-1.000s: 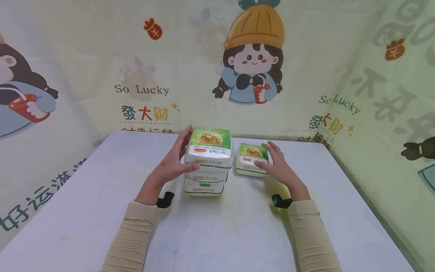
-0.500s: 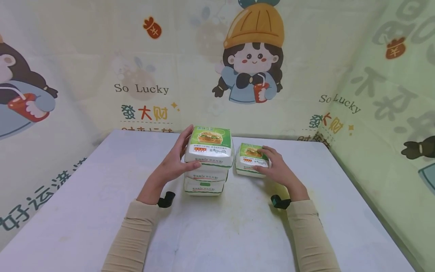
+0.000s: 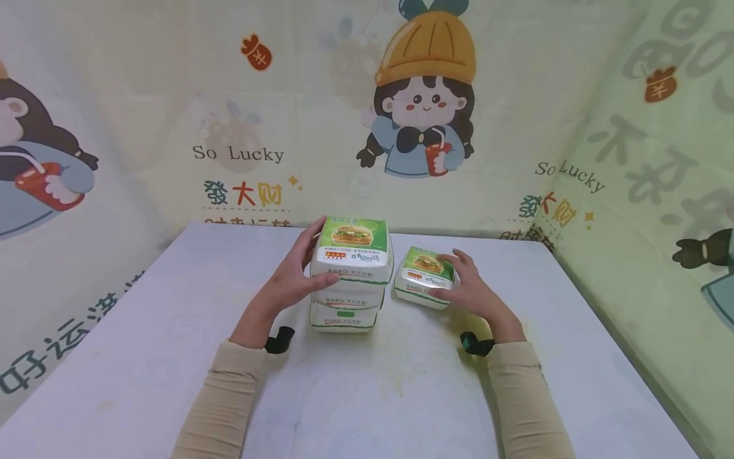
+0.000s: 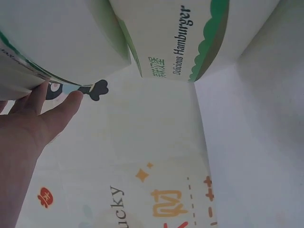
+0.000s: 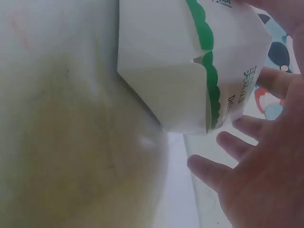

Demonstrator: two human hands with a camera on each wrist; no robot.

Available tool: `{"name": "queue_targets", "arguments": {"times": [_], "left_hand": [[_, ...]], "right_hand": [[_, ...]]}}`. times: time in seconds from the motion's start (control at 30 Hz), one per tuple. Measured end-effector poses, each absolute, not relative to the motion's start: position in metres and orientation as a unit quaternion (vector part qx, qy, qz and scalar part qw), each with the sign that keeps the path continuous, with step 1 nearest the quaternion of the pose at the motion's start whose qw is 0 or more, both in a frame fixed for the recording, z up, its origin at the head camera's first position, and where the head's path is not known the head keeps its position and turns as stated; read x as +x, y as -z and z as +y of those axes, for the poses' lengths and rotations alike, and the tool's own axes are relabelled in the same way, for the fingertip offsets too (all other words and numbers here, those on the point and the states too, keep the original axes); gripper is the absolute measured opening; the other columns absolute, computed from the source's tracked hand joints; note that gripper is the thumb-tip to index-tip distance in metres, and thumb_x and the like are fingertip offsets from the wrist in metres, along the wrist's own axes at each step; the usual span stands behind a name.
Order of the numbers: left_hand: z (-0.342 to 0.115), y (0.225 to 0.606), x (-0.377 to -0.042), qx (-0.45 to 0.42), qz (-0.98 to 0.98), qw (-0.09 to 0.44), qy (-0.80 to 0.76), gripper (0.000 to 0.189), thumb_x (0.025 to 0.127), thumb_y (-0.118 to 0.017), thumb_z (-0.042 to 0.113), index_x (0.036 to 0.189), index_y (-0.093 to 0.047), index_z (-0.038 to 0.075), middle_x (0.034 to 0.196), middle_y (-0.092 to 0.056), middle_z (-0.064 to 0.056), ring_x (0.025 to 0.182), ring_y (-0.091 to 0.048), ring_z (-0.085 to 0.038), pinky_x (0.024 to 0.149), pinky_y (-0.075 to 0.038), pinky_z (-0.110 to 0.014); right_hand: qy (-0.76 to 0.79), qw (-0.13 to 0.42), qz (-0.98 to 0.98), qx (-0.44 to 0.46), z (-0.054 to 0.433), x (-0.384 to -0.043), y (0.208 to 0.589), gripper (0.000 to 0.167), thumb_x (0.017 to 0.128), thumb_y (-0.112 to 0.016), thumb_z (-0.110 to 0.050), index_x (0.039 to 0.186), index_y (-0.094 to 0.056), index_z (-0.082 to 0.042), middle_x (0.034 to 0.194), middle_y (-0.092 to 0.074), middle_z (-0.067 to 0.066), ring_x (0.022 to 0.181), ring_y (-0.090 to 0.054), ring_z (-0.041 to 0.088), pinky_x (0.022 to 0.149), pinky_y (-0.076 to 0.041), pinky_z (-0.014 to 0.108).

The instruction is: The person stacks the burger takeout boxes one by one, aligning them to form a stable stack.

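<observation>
Three white-and-green hamburger boxes stand stacked left of centre on the table. My left hand (image 3: pixel 292 274) grips the top box (image 3: pixel 352 245), thumb across its front and fingers along its left side. Below it are the middle box (image 3: pixel 350 297) and the bottom box (image 3: pixel 344 319). Just right of the stack is a single hamburger box (image 3: pixel 423 271), set at a slight angle. My right hand (image 3: pixel 473 290) holds it at the right side, the thumb at its front. In the right wrist view, several fingers of that hand spread beside the box (image 5: pixel 161 61).
The white table (image 3: pixel 367 395) ends at a back edge close behind the boxes. Beyond it hangs a printed cloth backdrop (image 3: pixel 321 127), which continues down both sides. A black wrist-worn piece (image 3: pixel 476 344) sits under the right wrist, another (image 3: pixel 280 340) under the left.
My right hand has closed in on the single box, whose front right corner has swung slightly toward me. The left hand and the stack stay nearly the same.
</observation>
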State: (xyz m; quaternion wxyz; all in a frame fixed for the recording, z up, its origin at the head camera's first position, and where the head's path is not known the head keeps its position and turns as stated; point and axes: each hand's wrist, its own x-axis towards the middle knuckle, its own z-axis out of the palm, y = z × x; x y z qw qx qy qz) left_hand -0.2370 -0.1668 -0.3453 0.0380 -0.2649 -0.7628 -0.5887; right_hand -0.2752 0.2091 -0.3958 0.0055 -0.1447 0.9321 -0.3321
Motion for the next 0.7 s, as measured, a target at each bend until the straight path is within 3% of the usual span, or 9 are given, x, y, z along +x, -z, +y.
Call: {"name": "queue_targets", "arguments": {"times": [0.23, 0.5, 0.7], "left_hand": [[-0.167, 0.3462, -0.2366, -0.264, -0.766, 0.042, 0.584, 0.097, 0.083, -0.077, 0.021, 0.157, -0.017, 0.033, 0.159, -0.028, 0.006, 0.147, -0.032, -0.025, 0.119, -0.022, -0.06], [-0.168, 0.3461, -0.2366, -0.264, -0.769, 0.04, 0.58, 0.097, 0.083, -0.077, 0.02, 0.158, -0.016, 0.032, 0.16, -0.026, 0.004, 0.147, -0.031, -0.026, 0.119, -0.022, -0.061], [-0.1688, 0.3453, -0.2358, -0.267, -0.77, 0.043, 0.578, 0.097, 0.083, -0.078, 0.02, 0.158, -0.016, 0.031, 0.16, -0.026, 0.004, 0.145, -0.034, -0.026, 0.118, -0.023, -0.062]], "right_hand": [[0.338, 0.018, 0.929, -0.152, 0.2099, -0.274, 0.398, 0.087, 0.082, -0.075, -0.048, 0.15, -0.033, -0.015, 0.162, -0.01, 0.021, 0.143, -0.024, 0.046, 0.11, -0.028, 0.07], [0.344, 0.013, 0.922, -0.178, 0.2128, -0.2748, 0.4023, 0.087, 0.082, -0.077, -0.039, 0.151, -0.031, -0.014, 0.16, -0.012, 0.024, 0.143, -0.024, 0.047, 0.11, -0.027, 0.071], [0.361, 0.006, 0.916, -0.174, 0.2112, -0.273, 0.3982, 0.084, 0.083, -0.077, -0.038, 0.151, -0.033, -0.015, 0.159, -0.016, 0.021, 0.139, -0.031, 0.04, 0.112, -0.033, 0.064]]}}
